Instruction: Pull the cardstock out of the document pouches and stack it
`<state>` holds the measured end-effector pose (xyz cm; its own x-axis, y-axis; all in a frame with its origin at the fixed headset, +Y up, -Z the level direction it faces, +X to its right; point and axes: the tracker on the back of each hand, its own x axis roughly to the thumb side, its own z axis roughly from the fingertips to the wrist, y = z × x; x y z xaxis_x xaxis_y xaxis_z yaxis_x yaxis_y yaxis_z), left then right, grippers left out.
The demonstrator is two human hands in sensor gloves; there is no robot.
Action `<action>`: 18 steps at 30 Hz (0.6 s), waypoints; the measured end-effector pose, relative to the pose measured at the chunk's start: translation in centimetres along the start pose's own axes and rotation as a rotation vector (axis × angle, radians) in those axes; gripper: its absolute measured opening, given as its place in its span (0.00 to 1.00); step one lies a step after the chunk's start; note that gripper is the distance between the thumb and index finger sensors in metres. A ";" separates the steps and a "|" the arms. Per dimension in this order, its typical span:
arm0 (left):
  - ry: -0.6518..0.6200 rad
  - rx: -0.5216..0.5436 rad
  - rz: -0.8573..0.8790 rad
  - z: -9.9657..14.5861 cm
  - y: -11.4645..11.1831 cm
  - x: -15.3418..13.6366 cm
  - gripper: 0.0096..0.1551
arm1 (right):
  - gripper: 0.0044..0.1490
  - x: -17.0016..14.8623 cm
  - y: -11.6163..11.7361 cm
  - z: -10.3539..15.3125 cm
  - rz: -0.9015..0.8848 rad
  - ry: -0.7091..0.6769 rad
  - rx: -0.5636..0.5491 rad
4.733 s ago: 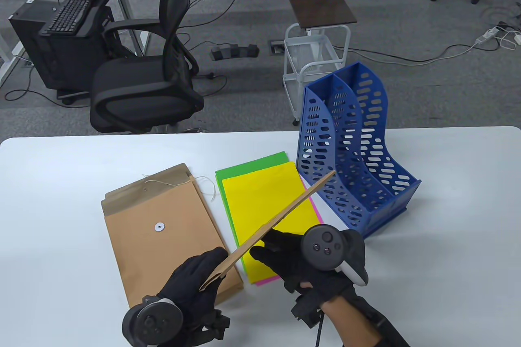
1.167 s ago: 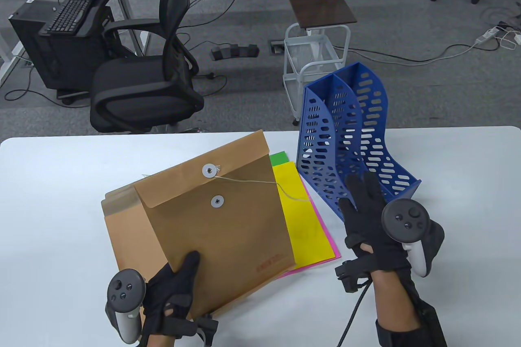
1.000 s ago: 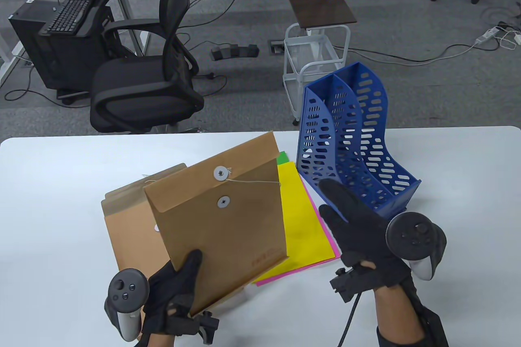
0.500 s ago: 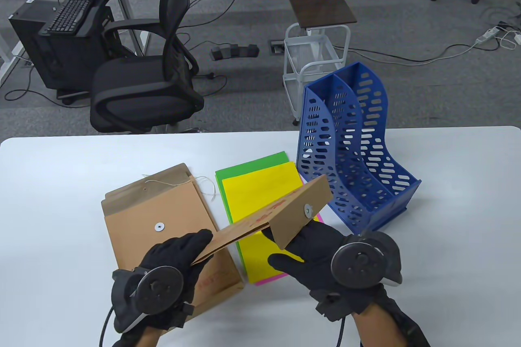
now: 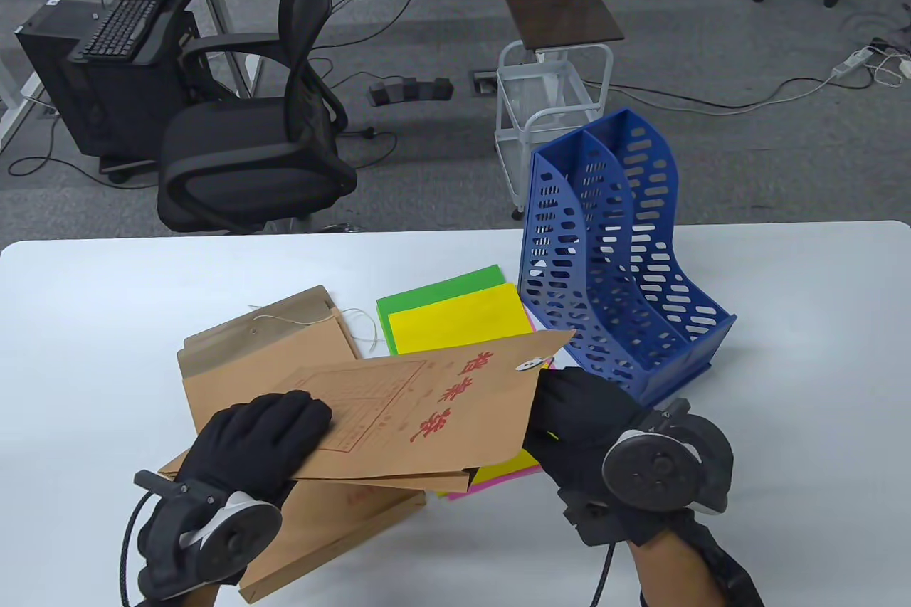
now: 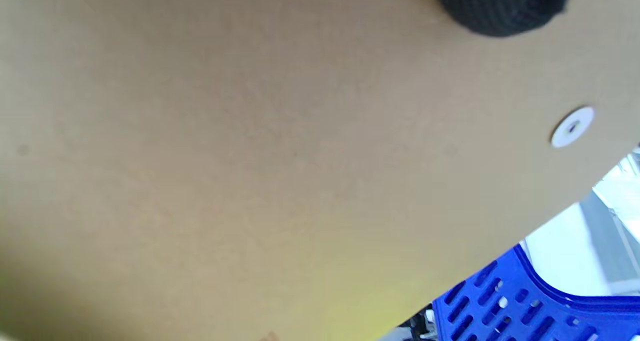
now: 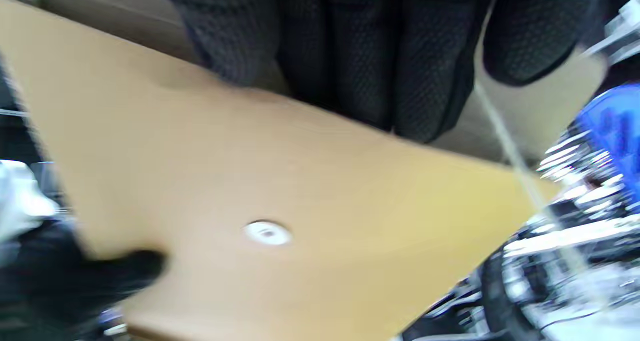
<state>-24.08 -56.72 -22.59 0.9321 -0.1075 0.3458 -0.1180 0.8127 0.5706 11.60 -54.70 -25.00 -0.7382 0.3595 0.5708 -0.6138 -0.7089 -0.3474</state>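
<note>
A brown document pouch [image 5: 420, 415] with red print is held flat above the table by both hands. My left hand [image 5: 263, 433] grips its left end, fingers on top. My right hand [image 5: 573, 415] reaches into its open right end under the flap, by the white button [image 5: 530, 363]. A second brown pouch [image 5: 242, 368] lies on the table below. The cardstock stack [image 5: 455, 315], yellow on green and pink, lies partly under the held pouch. The pouch's underside fills the left wrist view [image 6: 280, 146] and shows in the right wrist view [image 7: 280, 216], blurred.
A blue two-slot file rack [image 5: 619, 265] stands at the right of the cardstock. The white table [image 5: 797, 322] runs to the right and far left. A black office chair [image 5: 256, 137] and a small white cart [image 5: 551, 87] stand beyond the far edge.
The held pouch has turned from edge-on to flat with its printed face up. My left hand shifted onto its left end and my right hand went in at its open right end.
</note>
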 end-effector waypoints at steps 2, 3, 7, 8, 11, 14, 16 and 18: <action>0.023 -0.007 0.017 0.1 0.0 -0.7 0.25 | 0.32 0.3 0.4 0.1 0.071 0.003 -0.016; 0.033 -0.008 0.025 0.1 0.0 -1.0 0.25 | 0.33 0.4 0.6 0.1 0.083 0.003 0.007; 0.055 0.004 0.030 0.6 0.3 -1.9 0.25 | 0.43 1.1 1.7 0.0 0.094 -0.017 0.161; 0.049 0.008 0.029 0.7 0.4 -2.0 0.25 | 0.45 1.4 2.0 0.0 0.103 -0.082 0.198; 0.024 0.016 0.017 0.8 0.7 -1.9 0.25 | 0.49 2.0 2.4 0.0 0.116 -0.190 0.259; -0.027 0.016 -0.006 0.7 1.0 -1.6 0.25 | 0.53 2.5 2.7 0.2 0.153 -0.241 0.291; -0.047 0.025 -0.007 0.8 1.2 -1.4 0.25 | 0.54 2.8 2.8 0.3 0.157 -0.260 0.314; -0.074 0.039 0.000 0.9 1.3 -1.0 0.25 | 0.51 3.0 2.9 0.3 0.121 -0.279 0.325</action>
<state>-25.51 -56.04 -21.53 0.9045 -0.1505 0.3990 -0.1327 0.7898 0.5989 7.67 -55.87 -24.08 -0.6680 0.1162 0.7350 -0.3751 -0.9057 -0.1977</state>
